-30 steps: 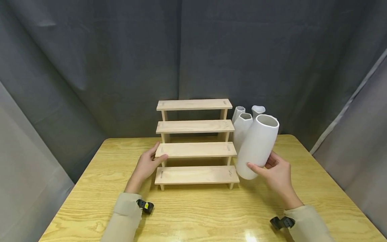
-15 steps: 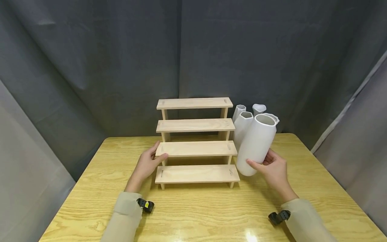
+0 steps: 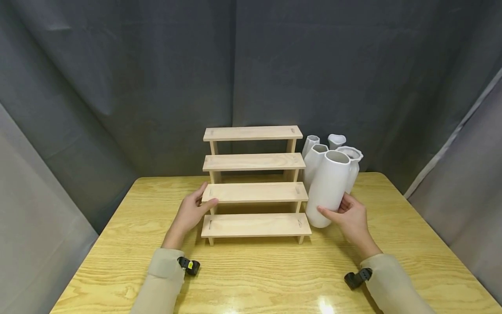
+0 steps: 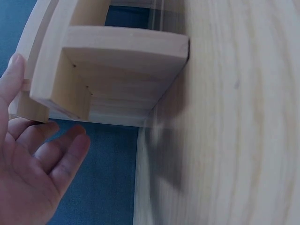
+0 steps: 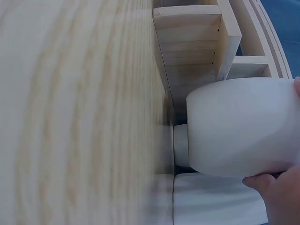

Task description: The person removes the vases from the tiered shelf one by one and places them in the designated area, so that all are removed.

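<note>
A pale wooden stepped display stand (image 3: 255,192) stands on the table. My left hand (image 3: 191,213) grips the left end of its second-lowest shelf, thumb over the top and fingers behind; in the left wrist view the left hand (image 4: 37,164) shows the thumb at one side of the board. My right hand (image 3: 353,222) holds a tall white vase (image 3: 328,187) low on its body, thumb in front, at the stand's right side. In the right wrist view the vase's base (image 5: 234,126) hangs a little off the tabletop. Its mouth leans slightly right.
Several other white vases stand close behind the held one: one with a ruffled rim (image 3: 350,152), one with a faceted neck (image 3: 319,149), and slimmer ones at the back. The wooden table (image 3: 251,279) ends at a dark curtain (image 3: 157,87).
My right hand has brought the vase slightly left and made it more upright, uncovering the ruffled-rim vase behind. My left hand keeps its grip on the stand.
</note>
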